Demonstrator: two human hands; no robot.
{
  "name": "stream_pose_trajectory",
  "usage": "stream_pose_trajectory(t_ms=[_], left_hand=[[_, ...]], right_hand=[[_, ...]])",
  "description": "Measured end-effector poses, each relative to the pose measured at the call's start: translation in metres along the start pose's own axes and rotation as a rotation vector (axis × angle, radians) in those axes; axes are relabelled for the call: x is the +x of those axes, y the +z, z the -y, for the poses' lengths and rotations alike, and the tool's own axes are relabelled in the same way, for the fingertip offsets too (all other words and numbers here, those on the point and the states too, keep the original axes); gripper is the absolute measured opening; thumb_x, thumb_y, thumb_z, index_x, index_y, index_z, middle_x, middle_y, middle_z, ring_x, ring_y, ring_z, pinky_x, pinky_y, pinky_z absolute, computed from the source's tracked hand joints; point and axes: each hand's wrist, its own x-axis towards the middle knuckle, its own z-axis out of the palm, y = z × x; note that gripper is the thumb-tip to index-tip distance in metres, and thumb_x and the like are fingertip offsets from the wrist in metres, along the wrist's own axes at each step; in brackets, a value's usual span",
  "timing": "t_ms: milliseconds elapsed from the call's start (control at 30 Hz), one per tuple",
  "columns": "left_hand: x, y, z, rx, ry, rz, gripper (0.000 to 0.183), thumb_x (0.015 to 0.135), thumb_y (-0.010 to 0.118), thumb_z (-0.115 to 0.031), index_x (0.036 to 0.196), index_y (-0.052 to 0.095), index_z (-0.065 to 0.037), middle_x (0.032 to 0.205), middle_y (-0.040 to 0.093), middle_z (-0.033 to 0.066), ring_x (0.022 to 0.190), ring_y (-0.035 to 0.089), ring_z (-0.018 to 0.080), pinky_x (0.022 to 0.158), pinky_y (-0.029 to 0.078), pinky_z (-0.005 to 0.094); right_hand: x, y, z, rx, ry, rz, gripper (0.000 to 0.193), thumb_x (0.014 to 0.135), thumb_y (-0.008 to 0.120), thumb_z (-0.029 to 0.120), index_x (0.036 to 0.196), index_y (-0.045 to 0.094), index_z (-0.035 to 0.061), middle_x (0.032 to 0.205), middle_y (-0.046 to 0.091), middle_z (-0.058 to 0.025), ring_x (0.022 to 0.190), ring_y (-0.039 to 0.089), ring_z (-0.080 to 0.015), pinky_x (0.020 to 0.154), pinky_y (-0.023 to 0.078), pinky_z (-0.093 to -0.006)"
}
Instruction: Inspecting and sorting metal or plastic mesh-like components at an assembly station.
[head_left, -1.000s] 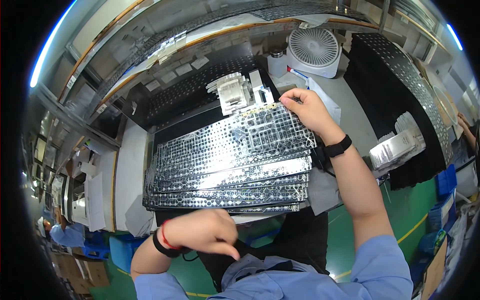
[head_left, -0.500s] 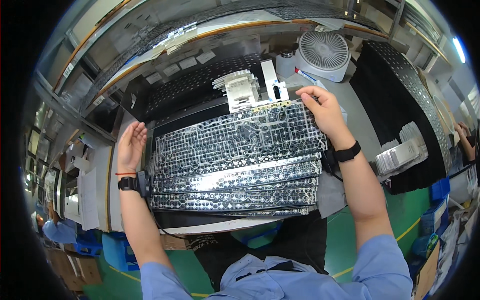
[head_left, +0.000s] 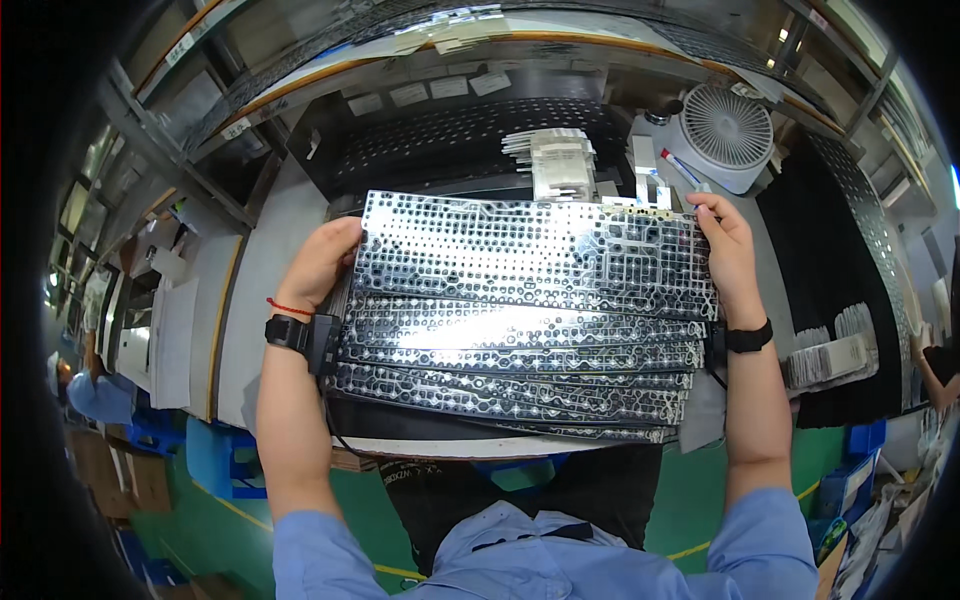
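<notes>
A fanned stack of keyboard membrane sheets (head_left: 520,375), clear with dark dots and printed traces, lies in front of me. The top membrane sheet (head_left: 480,245) is tilted up at its far left corner and catches bright glare. My left hand (head_left: 325,260) is closed on its left edge, the fingers partly hidden behind it. At the opposite end, my right hand (head_left: 728,250) pinches the upper right edge between thumb and fingers. White connector tails (head_left: 650,185) stick out beyond the sheet's far right side.
Behind the sheets sits a bundle of white strips (head_left: 560,165) before a black perforated panel (head_left: 450,135). A white fan (head_left: 728,135), a marker pen (head_left: 682,168) and a small bottle (head_left: 655,125) stand far right. Another white bundle (head_left: 832,358) rests on black material (head_left: 815,260).
My left hand has come in from beside the stack and taken hold of the top sheet's left edge. That end has risen. My right hand stays at the right edge; the view has shifted.
</notes>
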Motion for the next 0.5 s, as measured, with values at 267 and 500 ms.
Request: stream_pose_trajectory(t_ms=[267, 500], left_hand=[[0.003, 0.001, 0.000, -0.080, 0.083, -0.174, 0.011, 0.098, 0.058, -0.017, 0.099, 0.064, -0.008, 0.085, 0.063, -0.0054, 0.071, 0.054, 0.0025, 0.067, 0.044, 0.0195], [0.002, -0.005, 0.000, -0.189, 0.095, -0.225, 0.015, 0.100, 0.053, -0.018, 0.101, 0.062, -0.006, 0.093, 0.066, -0.0008, 0.084, 0.060, 0.0066, 0.079, 0.049, 0.0230]], right_hand=[[-0.007, 0.012, 0.018, 0.156, 0.051, 0.056, 0.026, 0.101, 0.050, 0.013, 0.122, 0.057, -0.0010, 0.100, 0.066, -0.0032, 0.087, 0.061, -0.0069, 0.080, 0.046, -0.0211], [-0.005, 0.006, 0.010, 0.060, 0.132, 0.114, 0.017, 0.100, 0.056, 0.019, 0.091, 0.062, 0.0059, 0.076, 0.059, 0.0069, 0.065, 0.046, 0.0015, 0.058, 0.035, -0.0166]])
